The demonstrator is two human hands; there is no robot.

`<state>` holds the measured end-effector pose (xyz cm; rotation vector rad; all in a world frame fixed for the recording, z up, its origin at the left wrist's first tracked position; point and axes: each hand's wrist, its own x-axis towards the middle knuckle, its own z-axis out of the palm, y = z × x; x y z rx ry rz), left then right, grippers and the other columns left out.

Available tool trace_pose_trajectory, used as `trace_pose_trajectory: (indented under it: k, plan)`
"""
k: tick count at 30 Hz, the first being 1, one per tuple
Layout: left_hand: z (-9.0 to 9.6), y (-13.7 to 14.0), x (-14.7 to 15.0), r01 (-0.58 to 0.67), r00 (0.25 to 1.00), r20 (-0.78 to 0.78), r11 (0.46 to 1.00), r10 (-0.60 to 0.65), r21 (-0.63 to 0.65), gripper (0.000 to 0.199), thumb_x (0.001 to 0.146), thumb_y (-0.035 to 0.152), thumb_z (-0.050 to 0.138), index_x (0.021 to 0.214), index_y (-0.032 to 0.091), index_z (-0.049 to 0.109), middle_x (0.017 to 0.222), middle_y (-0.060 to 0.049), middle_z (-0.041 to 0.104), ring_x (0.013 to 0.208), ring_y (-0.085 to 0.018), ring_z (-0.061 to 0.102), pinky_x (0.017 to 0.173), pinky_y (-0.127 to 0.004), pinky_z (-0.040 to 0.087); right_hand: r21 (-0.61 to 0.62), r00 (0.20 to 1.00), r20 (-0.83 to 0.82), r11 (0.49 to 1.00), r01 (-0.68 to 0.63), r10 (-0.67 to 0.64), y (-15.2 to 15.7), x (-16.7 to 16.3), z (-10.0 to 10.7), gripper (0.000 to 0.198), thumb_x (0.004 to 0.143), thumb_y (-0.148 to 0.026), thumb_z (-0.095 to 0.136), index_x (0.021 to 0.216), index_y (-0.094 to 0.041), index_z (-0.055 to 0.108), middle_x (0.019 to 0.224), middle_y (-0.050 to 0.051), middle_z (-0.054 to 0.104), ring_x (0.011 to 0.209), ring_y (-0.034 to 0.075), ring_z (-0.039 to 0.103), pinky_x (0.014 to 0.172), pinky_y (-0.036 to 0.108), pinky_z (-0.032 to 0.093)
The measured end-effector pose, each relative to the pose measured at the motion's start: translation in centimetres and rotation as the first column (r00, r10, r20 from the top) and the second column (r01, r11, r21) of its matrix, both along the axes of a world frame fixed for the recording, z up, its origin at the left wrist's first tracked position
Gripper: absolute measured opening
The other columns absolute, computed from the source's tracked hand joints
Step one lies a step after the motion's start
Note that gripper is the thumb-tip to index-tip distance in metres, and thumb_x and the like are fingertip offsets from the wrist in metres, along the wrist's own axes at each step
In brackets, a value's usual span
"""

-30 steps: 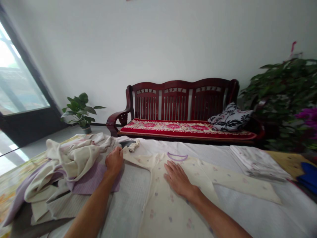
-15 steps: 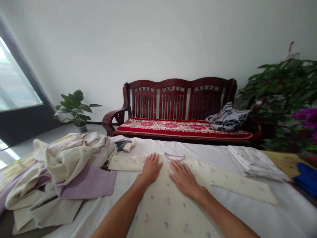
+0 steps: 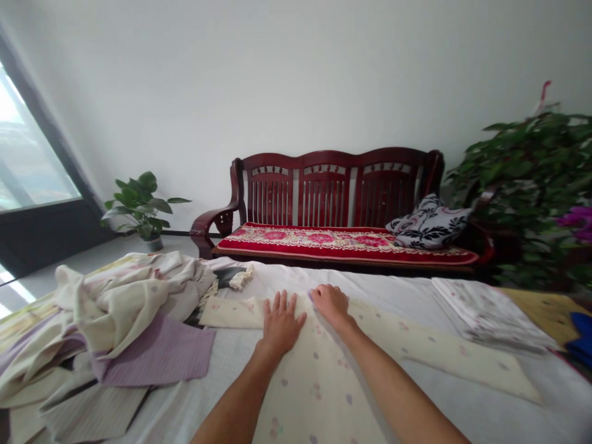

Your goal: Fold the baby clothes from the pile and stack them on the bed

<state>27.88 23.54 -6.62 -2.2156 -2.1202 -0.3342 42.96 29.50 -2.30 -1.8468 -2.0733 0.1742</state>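
Note:
A cream long-sleeved top (image 3: 309, 382) with small hearts and cherry-like prints lies spread out, its sleeves reaching left and right. My left hand (image 3: 282, 324) rests flat near its left shoulder, fingers spread. At the neckline my right hand (image 3: 329, 303) is closed, its fingers curled over the lilac-trimmed collar, most of which it hides. Left of the top is a loose heap of clothes (image 3: 134, 308), with a lilac ribbed piece (image 3: 161, 351) at its near side.
A white sheet (image 3: 222, 394) covers the surface under the clothes. Folded white printed cloth (image 3: 490, 314) is stacked at the right, beside yellow (image 3: 539, 308) and blue cloth (image 3: 583, 339). Behind stand a dark red wooden bench (image 3: 321, 191) with a patterned cushion (image 3: 430, 222) and potted plants (image 3: 143, 200).
My right hand has gone from lying flat below the collar to closing on the neckline, and the collar is now bunched. The left hand stays flat on the top.

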Motion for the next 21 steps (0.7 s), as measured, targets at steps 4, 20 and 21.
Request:
trace_pose_trajectory:
  k: [4, 20, 21]
  plan:
    - [-0.1, 0.1, 0.0, -0.009, 1.000, 0.003, 1.000, 0.009, 0.003, 0.066, 0.097, 0.055, 0.032, 0.152, 0.019, 0.037, 0.159, -0.016, 0.031, 0.148, -0.035, 0.026, 0.117, -0.061, 0.018, -0.033, 0.998, -0.039, 0.999, 0.040, -0.041, 1.2, -1.0, -0.6, 0.040, 0.091, -0.046, 0.043, 0.088, -0.025, 0.077, 0.095, 0.010, 0.076, 0.096, 0.029, 0.065, 0.079, 0.037, 0.045]
    - [0.0, -0.2, 0.3, -0.092, 0.996, -0.012, 0.996, 0.092, 0.005, 0.068, 0.096, 0.061, 0.031, 0.153, 0.026, 0.035, 0.160, -0.014, 0.031, 0.147, -0.036, 0.026, 0.116, -0.064, 0.016, 0.084, 0.999, 0.000, 0.995, 0.047, -0.047, 1.8, -1.2, -1.8, 0.023, 0.089, -0.031, 0.055, 0.104, -0.024, 0.070, 0.110, 0.008, 0.071, 0.107, 0.026, 0.056, 0.088, 0.036, 0.037]
    - [0.0, -0.2, 0.3, -0.092, 0.996, -0.012, 0.996, 0.092, 0.010, 0.068, 0.096, 0.061, 0.031, 0.153, 0.026, 0.035, 0.160, -0.014, 0.031, 0.147, -0.036, 0.026, 0.115, -0.064, 0.016, 0.092, 1.000, 0.004, 0.996, 0.023, -0.024, 1.8, -1.2, -1.8, 0.024, 0.088, -0.035, 0.056, 0.106, -0.025, 0.069, 0.111, 0.008, 0.070, 0.109, 0.026, 0.055, 0.089, 0.036, 0.037]
